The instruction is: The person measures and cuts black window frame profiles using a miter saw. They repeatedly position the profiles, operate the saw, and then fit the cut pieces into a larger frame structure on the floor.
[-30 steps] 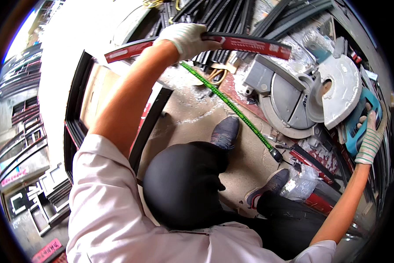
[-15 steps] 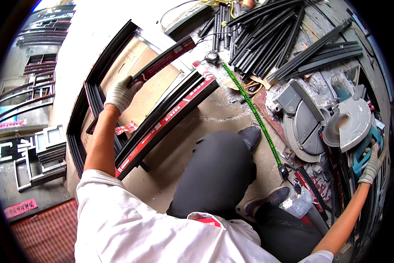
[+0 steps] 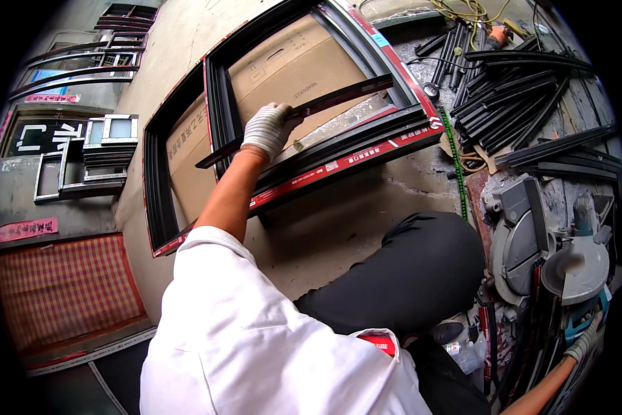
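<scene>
My left hand (image 3: 269, 130), in a striped work glove, is closed around a long dark profile strip (image 3: 345, 95) with red film on it. The strip reaches across a black window frame (image 3: 339, 168), whose sides bear red film. Whether the strip touches the frame I cannot tell. At the lower right, my right hand (image 3: 585, 342), gloved too, is wrapped round the teal handle of a miter saw (image 3: 522, 242). Part of that hand is cut by the dark rim. The saw's round guard (image 3: 574, 270) is just beyond it.
Cardboard (image 3: 294, 66) shows inside the frame. A heap of black profiles (image 3: 508, 111) lies at the far right, with yellow cord (image 3: 456, 12) behind. A green tape (image 3: 455, 162) stretches along the floor left of the saw. Small white frames (image 3: 117, 131) stand at the left wall.
The view has swung left, showing more of the window frame. My left hand has carried the strip across the frame's opening. My right hand stays on the saw handle.
</scene>
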Action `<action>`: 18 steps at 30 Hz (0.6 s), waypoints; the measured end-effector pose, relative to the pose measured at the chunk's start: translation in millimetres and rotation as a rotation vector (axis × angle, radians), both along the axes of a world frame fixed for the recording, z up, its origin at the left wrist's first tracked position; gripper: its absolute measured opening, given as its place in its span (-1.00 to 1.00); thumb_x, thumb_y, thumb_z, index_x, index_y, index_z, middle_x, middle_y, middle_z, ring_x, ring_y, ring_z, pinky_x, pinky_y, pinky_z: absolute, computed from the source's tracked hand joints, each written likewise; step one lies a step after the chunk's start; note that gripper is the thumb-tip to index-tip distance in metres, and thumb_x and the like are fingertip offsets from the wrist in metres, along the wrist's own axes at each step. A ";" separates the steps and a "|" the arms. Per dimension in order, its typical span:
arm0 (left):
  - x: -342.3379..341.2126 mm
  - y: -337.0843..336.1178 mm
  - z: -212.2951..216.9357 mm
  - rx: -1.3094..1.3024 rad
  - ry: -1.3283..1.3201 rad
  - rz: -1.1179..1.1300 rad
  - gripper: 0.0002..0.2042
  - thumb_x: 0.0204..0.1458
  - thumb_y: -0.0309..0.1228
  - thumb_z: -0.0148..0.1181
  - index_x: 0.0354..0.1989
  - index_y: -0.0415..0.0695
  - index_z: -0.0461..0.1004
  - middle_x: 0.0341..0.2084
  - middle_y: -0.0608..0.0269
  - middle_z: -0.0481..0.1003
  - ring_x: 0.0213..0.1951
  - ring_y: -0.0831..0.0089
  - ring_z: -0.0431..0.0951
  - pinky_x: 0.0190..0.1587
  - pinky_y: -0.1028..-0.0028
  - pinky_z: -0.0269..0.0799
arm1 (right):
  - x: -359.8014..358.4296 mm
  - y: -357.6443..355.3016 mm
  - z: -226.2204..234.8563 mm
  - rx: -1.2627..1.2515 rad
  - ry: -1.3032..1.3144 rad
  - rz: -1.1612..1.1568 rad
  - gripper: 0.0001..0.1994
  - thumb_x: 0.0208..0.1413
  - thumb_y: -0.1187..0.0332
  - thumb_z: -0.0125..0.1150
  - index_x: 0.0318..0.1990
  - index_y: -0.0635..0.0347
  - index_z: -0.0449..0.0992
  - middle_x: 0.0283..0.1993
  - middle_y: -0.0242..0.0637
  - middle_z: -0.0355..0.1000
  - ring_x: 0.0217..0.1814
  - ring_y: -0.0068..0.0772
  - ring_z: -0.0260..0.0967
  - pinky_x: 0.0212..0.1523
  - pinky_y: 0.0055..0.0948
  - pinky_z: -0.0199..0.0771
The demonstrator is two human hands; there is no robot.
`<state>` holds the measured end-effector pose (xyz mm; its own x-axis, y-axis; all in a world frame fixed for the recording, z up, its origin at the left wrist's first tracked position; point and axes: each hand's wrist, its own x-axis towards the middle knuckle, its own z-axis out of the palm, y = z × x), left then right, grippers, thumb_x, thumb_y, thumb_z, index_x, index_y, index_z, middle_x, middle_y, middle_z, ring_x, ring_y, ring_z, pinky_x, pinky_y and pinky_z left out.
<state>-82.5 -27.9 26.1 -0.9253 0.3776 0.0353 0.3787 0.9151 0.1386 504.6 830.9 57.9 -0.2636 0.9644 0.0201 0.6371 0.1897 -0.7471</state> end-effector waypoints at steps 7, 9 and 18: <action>-1.5 21.4 0.4 0.023 0.089 -0.019 -0.71 0.23 -0.14 0.35 -0.08 -0.10 0.68 -0.24 -0.10 0.62 -0.12 -0.13 0.62 -0.06 0.03 0.55 | 7.6 22.4 0.3 0.006 0.031 0.000 -0.47 0.47 -0.07 0.16 0.39 0.03 0.55 0.19 -0.32 0.56 0.06 -0.44 0.46 0.18 -0.39 0.47; -2.8 28.1 -5.4 0.027 0.103 -0.016 -0.71 0.23 -0.13 0.35 -0.09 -0.10 0.68 -0.23 -0.10 0.62 -0.12 -0.14 0.62 -0.05 0.03 0.54 | 14.3 29.9 5.5 0.022 0.017 0.019 -0.47 0.47 -0.08 0.16 0.39 0.02 0.55 0.19 -0.30 0.57 0.08 -0.43 0.46 0.21 -0.38 0.46; -5.8 27.1 -11.5 0.010 0.094 0.021 -0.73 0.25 -0.11 0.32 -0.14 -0.05 0.68 -0.23 -0.10 0.61 -0.09 -0.13 0.61 -0.05 0.01 0.56 | 1.1 7.2 0.7 0.079 0.008 -0.020 -0.41 0.43 -0.13 0.20 0.40 0.07 0.54 0.09 -0.25 0.59 0.08 -0.38 0.50 0.22 -0.30 0.49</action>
